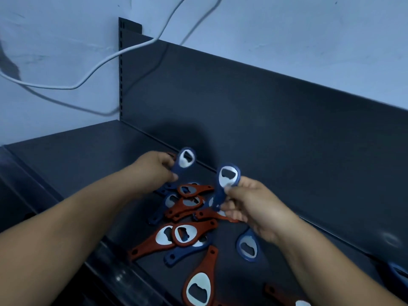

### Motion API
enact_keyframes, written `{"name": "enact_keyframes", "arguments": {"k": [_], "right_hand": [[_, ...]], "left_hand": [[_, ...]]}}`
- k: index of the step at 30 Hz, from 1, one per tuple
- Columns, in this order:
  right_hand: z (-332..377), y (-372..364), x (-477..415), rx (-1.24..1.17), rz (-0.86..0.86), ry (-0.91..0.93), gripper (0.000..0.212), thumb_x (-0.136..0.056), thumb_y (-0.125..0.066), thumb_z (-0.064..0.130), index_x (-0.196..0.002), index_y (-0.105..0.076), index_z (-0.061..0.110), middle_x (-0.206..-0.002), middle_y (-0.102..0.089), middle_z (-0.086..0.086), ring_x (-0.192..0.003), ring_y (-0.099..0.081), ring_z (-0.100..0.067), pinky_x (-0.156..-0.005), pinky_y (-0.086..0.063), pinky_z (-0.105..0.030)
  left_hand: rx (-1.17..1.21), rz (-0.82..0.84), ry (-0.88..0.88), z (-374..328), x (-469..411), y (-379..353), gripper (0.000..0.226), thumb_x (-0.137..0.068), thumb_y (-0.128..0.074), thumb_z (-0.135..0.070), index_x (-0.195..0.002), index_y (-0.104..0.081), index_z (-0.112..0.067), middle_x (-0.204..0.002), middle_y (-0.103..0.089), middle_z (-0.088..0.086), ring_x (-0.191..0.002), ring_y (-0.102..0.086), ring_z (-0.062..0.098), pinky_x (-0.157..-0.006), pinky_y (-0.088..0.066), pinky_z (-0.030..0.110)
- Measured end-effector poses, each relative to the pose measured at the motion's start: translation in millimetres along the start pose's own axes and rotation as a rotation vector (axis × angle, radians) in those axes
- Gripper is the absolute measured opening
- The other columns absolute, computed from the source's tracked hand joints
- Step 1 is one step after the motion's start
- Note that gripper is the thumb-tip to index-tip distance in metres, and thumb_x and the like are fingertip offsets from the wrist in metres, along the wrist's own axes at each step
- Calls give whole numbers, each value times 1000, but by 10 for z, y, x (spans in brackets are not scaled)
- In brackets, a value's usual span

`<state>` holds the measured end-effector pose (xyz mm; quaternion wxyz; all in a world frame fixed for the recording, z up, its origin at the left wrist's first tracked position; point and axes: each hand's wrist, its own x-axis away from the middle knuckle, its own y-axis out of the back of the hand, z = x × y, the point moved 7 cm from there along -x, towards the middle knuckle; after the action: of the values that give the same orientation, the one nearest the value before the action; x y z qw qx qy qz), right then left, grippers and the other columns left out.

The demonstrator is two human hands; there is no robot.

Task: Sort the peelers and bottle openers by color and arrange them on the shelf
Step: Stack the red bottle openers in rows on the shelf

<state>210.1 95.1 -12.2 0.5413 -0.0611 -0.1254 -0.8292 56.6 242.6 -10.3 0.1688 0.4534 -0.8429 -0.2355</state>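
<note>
Each hand holds a blue bottle opener above a mixed pile on the dark shelf [77, 160]. My left hand [154, 171] grips one blue bottle opener [184, 161] by its handle, head up. My right hand [249, 204] pinches a second blue bottle opener [227, 177] by its handle, head up too. Below them lie several red bottle openers [189, 204] and blue ones [247, 245] overlapping in a heap. A large red opener [198, 286] lies nearest me. No peeler is visible.
The shelf's dark back panel [265, 120] rises behind the pile. A white cable [106, 60] hangs across the pale wall at left. Another blue opener [399, 272] shows at the right edge. The shelf's front lip [114, 272] runs near my left forearm.
</note>
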Motion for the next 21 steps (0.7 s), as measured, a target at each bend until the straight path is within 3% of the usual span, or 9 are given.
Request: {"name": "enact_keyframes", "arguments": {"k": [2,4,7,10,13,15,19,21], "right_hand": [[86,-87,-35,-187,42,-32,17,-98,-46,6,-92,-61,11,-67,-68,-5,-51,-62,-11,-46,-51,-20],[125,-155,-81,-224,47,-22,15,-98,-47,4,-97,-60,8,-71,-69,-8,-49,-62,-10,-46,-52,-19],[69,-147,-134,-245,-43,-10,7,-95,-53,2,-93,-57,7,-70,-68,-9,-51,-64,-10,-48,-53,-20],[32,-149,-138,-181,-64,18,6,-91,-60,4,-87,-57,8,-64,-67,-6,-49,-62,-11,-43,-49,-19],[85,-23,-113,164,-85,119,20,-85,-70,15,-77,-53,11,-54,-59,0,-44,-49,-11,-41,-37,-21],[147,169,-35,464,-106,171,26,-78,-78,25,-74,-55,12,-55,-56,4,-48,-48,-8,-47,-39,-23],[-48,407,242,990,90,7,38,-66,-82,44,-90,-60,25,-86,-59,12,-77,-56,-5,-73,-48,-26],[-212,416,345,1173,153,-65,49,-64,-81,50,-102,-55,33,-106,-50,13,-94,-54,-6,-84,-47,-27]], "left_hand": [[168,137,2,-158,117,-230,5,-87,-65,-10,-84,-65,-14,-81,-68,9,-71,-60,19,-67,-46,30],[345,238,38,-261,215,-459,13,-95,-54,-11,-85,-61,-13,-78,-67,10,-66,-61,19,-63,-47,30],[461,272,118,-297,294,-659,17,-101,-39,-14,-92,-53,-14,-86,-69,14,-72,-68,25,-65,-53,32],[462,274,131,-270,327,-740,14,-101,-39,-16,-96,-52,-14,-81,-66,10,-61,-64,19,-58,-52,27],[376,274,77,-258,328,-759,12,-99,-43,-14,-100,-54,-10,-74,-60,5,-58,-55,13,-55,-46,24],[340,237,71,-251,317,-711,14,-99,-42,-12,-92,-54,-10,-71,-57,4,-58,-51,13,-53,-44,22],[345,183,128,-187,293,-641,22,-100,-43,-17,-80,-47,-10,-70,-53,8,-59,-47,17,-53,-39,26],[370,187,136,-187,293,-666,23,-100,-43,-17,-78,-46,-11,-69,-51,7,-57,-46,16,-52,-39,26]]}}
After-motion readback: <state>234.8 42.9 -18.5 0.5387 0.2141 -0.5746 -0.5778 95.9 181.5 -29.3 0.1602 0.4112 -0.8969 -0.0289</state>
